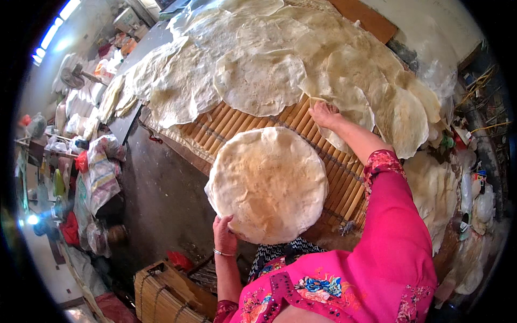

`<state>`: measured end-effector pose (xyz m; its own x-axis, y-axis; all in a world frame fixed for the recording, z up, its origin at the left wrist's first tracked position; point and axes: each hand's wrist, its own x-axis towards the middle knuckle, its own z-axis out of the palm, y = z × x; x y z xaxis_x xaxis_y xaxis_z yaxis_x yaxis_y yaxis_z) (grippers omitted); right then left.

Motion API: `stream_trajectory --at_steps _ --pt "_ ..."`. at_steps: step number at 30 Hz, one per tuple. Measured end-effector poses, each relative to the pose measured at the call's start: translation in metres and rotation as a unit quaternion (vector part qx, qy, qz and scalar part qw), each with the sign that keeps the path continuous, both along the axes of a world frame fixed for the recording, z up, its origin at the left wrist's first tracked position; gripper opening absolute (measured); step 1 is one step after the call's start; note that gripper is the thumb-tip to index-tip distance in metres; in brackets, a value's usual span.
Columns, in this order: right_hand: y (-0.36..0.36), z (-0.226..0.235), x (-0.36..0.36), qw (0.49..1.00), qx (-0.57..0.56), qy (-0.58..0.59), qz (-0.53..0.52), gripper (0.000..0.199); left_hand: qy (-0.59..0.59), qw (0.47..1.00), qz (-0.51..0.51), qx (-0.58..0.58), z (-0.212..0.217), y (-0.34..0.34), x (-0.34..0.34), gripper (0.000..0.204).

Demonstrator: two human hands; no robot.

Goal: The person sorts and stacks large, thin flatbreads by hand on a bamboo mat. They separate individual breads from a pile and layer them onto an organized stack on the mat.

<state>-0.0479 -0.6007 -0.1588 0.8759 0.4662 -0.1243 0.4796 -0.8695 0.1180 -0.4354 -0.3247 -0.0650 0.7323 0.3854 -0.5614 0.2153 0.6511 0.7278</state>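
Note:
My left hand (225,235) grips the lower left edge of a stack of round, thin flatbreads (267,185), thumb on top and the fingers hidden underneath. The stack is pale with light brown patches and lies level in front of my body, over the near edge of a bamboo slat mat (226,126). Reaching forward to the right, my right hand (324,114) pinches the near edge of another flatbread (344,102) lying on the mat. Many more thin flatbread sheets (258,81) overlap across the far part of the mat.
A rolled slat mat (167,293) stands at the lower left beside me. Bags and cloths (102,172) hang along the left side, with a fan (72,78) farther back. More sheets hang over the right edge, near plastic bags (484,204) and clutter. A brown board (369,19) lies at the back.

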Motion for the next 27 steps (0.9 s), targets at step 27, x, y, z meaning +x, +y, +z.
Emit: stream_trajectory --at_steps 27 --pt "0.021 0.042 0.013 0.967 0.208 0.057 -0.136 0.028 -0.01 0.999 0.007 -0.037 0.0 0.007 0.007 0.043"
